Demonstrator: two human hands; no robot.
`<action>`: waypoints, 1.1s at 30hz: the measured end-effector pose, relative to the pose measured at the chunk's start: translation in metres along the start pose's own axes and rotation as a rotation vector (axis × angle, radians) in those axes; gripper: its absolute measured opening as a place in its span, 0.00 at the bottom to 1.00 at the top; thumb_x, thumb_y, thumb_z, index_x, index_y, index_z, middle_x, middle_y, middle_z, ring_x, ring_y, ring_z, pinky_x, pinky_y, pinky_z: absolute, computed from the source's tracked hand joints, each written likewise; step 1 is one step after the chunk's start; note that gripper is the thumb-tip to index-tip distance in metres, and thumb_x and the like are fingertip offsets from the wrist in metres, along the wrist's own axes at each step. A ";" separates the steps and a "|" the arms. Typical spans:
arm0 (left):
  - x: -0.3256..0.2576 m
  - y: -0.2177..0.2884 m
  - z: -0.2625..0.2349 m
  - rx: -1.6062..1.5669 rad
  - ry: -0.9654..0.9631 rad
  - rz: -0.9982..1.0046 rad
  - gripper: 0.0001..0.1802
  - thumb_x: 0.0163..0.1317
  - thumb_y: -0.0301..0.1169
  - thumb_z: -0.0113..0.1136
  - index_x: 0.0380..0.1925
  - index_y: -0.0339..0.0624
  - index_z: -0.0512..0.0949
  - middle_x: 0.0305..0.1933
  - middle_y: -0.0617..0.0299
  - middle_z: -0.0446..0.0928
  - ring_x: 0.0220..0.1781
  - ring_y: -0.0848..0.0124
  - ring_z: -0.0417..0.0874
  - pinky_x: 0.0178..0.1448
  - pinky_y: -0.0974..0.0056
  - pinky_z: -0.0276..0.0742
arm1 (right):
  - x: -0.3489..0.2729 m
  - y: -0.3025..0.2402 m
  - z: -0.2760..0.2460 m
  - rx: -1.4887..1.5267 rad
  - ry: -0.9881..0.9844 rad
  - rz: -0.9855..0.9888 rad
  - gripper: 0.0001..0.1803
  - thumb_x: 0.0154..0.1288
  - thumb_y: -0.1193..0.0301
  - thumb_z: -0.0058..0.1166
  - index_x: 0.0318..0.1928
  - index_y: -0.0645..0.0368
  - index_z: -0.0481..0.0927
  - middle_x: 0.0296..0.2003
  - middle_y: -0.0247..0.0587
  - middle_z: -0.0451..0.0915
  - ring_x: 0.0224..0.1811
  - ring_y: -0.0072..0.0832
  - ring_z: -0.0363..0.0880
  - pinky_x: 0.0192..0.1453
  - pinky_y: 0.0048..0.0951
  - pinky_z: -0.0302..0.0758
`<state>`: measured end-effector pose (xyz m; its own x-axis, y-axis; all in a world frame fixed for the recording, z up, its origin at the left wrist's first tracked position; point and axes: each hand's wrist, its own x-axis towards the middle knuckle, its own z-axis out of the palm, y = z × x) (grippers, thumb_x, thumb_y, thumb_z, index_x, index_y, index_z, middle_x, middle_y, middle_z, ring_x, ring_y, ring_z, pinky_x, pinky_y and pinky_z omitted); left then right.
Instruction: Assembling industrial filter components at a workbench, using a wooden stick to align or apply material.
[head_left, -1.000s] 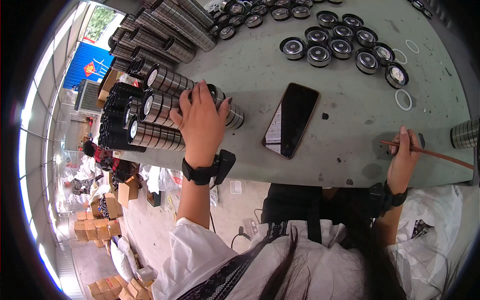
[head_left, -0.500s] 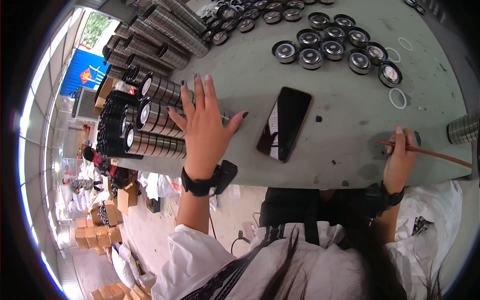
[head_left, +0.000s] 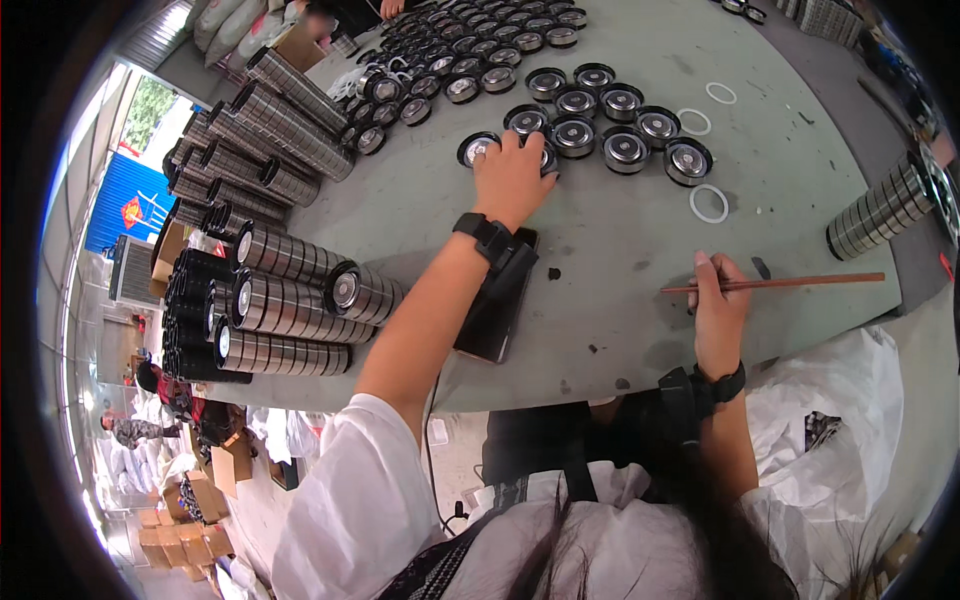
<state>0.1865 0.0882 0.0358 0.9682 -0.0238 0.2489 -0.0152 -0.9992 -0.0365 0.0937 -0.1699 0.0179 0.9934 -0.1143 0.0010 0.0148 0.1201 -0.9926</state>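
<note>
My left hand (head_left: 512, 183) reaches over a group of round black-rimmed metal lids (head_left: 573, 136) on the table. Its fingers are spread, with the thumb and index finger on either side of one partly covered lid (head_left: 548, 157); no lid is seen lifted. A dark phone (head_left: 497, 325) lies flat below my left wrist and is partly hidden by it. Nearer the table's right side, my right hand (head_left: 722, 315) is closed around a thin reddish-brown stick (head_left: 815, 282). The stick lies roughly level across the hand, its long end pointing right.
Stacks of lids (head_left: 295, 305) lie along the table's left side, with taller stacks (head_left: 295, 125) behind. Many more lids (head_left: 462, 88) spread across the far side. Several white rings (head_left: 709, 204) lie right of the group, and another stack (head_left: 880, 207) leans at the right edge.
My left hand has moved right and away from me, from beside the left stacks to the lid group. My right hand still holds the stick, now turned more level. The view has shifted.
</note>
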 end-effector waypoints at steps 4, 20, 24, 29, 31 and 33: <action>-0.018 0.005 -0.011 -0.123 -0.010 0.284 0.25 0.49 0.40 0.68 0.46 0.47 0.72 0.43 0.54 0.73 0.45 0.53 0.77 0.45 0.53 0.74 | 0.000 0.002 -0.008 -0.013 -0.027 -0.007 0.15 0.67 0.69 0.51 0.23 0.56 0.66 0.18 0.26 0.64 0.19 0.13 0.60 0.23 0.19 0.56; -0.190 0.078 -0.017 -0.916 0.132 0.061 0.15 0.40 0.29 0.73 0.30 0.45 0.78 0.62 0.53 0.68 0.58 0.52 0.71 0.59 0.53 0.65 | -0.027 -0.001 0.007 -0.130 -0.407 -0.012 0.18 0.65 0.68 0.55 0.20 0.61 0.68 0.15 0.27 0.68 0.17 0.12 0.64 0.20 0.20 0.59; -0.190 0.077 -0.014 -0.956 0.149 0.058 0.14 0.40 0.27 0.73 0.27 0.43 0.77 0.61 0.51 0.70 0.54 0.51 0.74 0.57 0.55 0.69 | -0.033 0.006 0.017 -0.253 -0.478 -0.109 0.18 0.63 0.68 0.56 0.20 0.62 0.68 0.13 0.30 0.66 0.18 0.14 0.60 0.20 0.22 0.58; -0.191 0.081 -0.015 -0.872 0.155 0.062 0.13 0.39 0.24 0.72 0.26 0.39 0.77 0.61 0.48 0.70 0.52 0.54 0.77 0.51 0.59 0.75 | -0.032 0.000 0.022 -0.472 -0.526 -0.234 0.15 0.59 0.69 0.57 0.21 0.63 0.68 0.13 0.40 0.63 0.16 0.24 0.57 0.20 0.29 0.59; -0.192 0.081 -0.015 -0.855 0.164 0.055 0.14 0.39 0.24 0.72 0.26 0.39 0.77 0.61 0.48 0.71 0.49 0.54 0.78 0.48 0.60 0.75 | -0.029 -0.003 0.022 -0.499 -0.550 -0.211 0.15 0.59 0.69 0.57 0.22 0.63 0.68 0.14 0.43 0.62 0.15 0.28 0.57 0.21 0.30 0.59; -0.191 0.081 -0.015 -0.833 0.179 0.067 0.15 0.38 0.24 0.72 0.25 0.38 0.75 0.61 0.47 0.70 0.45 0.55 0.78 0.46 0.60 0.75 | -0.025 -0.008 0.022 -0.524 -0.580 -0.190 0.16 0.59 0.68 0.56 0.22 0.64 0.67 0.14 0.45 0.62 0.15 0.32 0.56 0.21 0.32 0.59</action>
<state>-0.0038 0.0116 -0.0002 0.9059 -0.0188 0.4231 -0.3176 -0.6910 0.6493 0.0715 -0.1463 0.0281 0.8818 0.4619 0.0951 0.2774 -0.3450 -0.8967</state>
